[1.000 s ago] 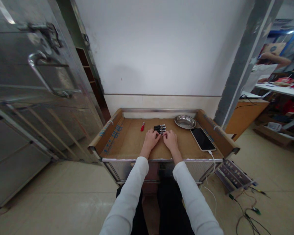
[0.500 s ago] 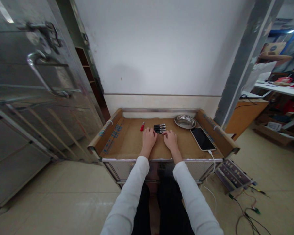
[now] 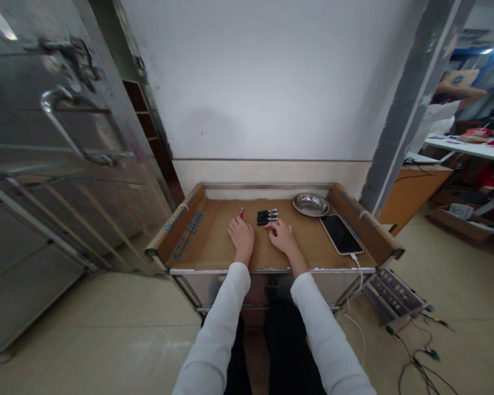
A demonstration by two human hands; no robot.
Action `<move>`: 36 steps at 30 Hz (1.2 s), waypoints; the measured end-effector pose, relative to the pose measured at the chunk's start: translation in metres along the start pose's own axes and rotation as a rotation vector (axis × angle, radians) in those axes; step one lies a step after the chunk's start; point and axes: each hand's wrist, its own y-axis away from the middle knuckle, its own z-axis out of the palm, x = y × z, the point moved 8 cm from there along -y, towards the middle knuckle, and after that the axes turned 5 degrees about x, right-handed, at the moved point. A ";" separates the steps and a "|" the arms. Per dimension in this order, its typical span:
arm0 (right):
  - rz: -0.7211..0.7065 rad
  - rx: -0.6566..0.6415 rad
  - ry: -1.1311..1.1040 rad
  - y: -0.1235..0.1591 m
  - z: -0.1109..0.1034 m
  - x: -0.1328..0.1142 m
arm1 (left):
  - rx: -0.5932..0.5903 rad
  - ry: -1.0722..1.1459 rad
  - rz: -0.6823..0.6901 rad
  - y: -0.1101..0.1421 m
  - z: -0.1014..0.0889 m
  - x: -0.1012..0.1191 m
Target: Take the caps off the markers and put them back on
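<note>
Several black pens (image 3: 267, 216) lie side by side near the back middle of a cardboard-lined metal tray table (image 3: 214, 241). A small red pen (image 3: 241, 212) lies to their left. My left hand (image 3: 242, 237) rests flat on the cardboard, its fingertips touching or covering the near end of the red pen. My right hand (image 3: 282, 237) lies just in front of the black pens, its fingers close to them. Neither hand visibly grips anything.
A steel dish (image 3: 310, 204) sits at the back right, and a phone (image 3: 340, 233) with a white cable lies in front of it. A metal door (image 3: 61, 137) stands at the left. A grey pillar (image 3: 411, 93) rises at the right, with another person's table beyond it.
My left hand has moved left, from the black pens to the red pen. My right hand has drawn back slightly from the black pens.
</note>
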 end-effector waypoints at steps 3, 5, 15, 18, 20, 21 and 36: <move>0.006 0.024 -0.011 0.000 -0.001 0.001 | 0.032 -0.028 -0.084 -0.001 -0.005 -0.007; 0.019 0.052 -0.018 0.000 -0.002 0.003 | 0.049 -0.005 -0.120 -0.003 -0.006 -0.010; 0.096 0.233 -0.109 0.002 -0.012 0.010 | -0.113 0.556 0.273 -0.004 -0.008 0.030; 0.088 0.203 -0.082 0.001 -0.009 0.012 | -0.181 0.668 0.334 0.002 -0.012 0.040; 0.066 0.171 -0.066 0.001 -0.006 0.012 | -0.184 0.725 0.321 0.003 -0.013 0.040; 0.051 0.160 -0.062 0.000 -0.005 0.012 | -0.177 0.745 0.305 0.003 -0.014 0.038; 0.001 0.082 0.008 -0.003 0.000 0.010 | -0.045 0.792 0.135 -0.005 -0.019 0.021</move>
